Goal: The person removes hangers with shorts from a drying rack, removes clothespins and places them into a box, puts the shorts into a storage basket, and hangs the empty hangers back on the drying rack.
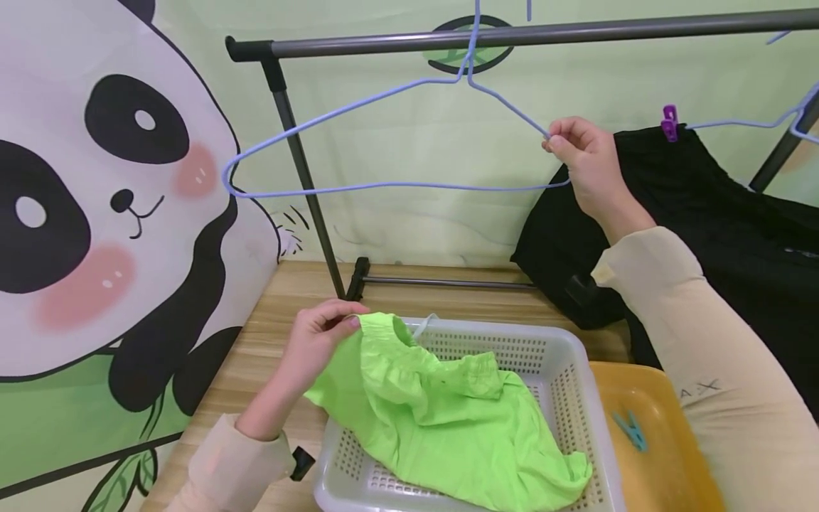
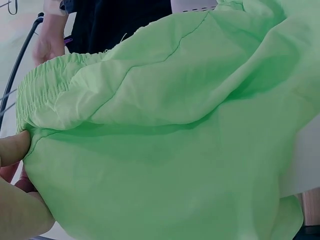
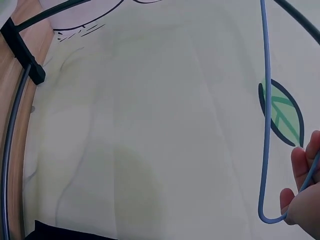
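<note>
So, head view: left hand (image 1: 316,341) pinches the waistband (image 1: 379,331) of a green garment (image 1: 448,427) mostly lying in the pale basket (image 1: 596,419); right hand (image 1: 585,163) pinches one side of the blue hanger (image 1: 384,185), black clothes (image 1: 742,213) crowding close. Left wrist: looks thin, probably light and floppy, so that gathered waistband seems the best hold. Right wrist: hanger's skinny, likely stiffish; hand's half cropped, so can't judge firmness.
</note>
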`<state>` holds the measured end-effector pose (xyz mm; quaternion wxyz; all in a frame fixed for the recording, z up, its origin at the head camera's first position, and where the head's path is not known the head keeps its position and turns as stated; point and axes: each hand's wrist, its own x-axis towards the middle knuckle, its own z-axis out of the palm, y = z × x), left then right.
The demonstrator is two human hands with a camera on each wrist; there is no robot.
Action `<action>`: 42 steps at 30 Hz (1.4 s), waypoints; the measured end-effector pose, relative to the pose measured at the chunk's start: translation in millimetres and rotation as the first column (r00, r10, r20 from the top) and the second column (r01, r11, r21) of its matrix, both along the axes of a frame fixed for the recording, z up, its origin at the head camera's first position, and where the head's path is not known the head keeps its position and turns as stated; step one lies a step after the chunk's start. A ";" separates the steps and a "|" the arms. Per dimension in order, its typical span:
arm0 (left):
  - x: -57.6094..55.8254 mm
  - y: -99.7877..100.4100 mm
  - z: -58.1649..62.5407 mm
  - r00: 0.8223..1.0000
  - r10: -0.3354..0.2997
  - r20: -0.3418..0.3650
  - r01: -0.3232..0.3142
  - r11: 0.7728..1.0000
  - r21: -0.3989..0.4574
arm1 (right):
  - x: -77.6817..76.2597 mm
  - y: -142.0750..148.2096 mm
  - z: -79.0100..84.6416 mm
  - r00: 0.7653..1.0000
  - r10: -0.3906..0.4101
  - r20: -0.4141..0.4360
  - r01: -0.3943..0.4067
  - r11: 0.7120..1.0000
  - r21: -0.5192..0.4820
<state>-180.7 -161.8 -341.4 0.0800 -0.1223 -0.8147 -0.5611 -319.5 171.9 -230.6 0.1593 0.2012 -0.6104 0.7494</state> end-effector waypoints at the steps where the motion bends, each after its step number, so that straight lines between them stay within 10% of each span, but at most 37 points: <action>1: 0.1 -0.3 -0.2 1.000 0.000 0.001 0.000 1.000 -0.004 | -2.0 -2.0 1.1 1.000 -0.002 0.009 0.002 1.000 0.002; 42: 0.1 -2.3 -2.9 1.000 -0.012 -0.009 0.012 1.000 0.015 | -34.3 -33.2 -26.7 0.973 -0.084 0.213 0.021 0.959 0.282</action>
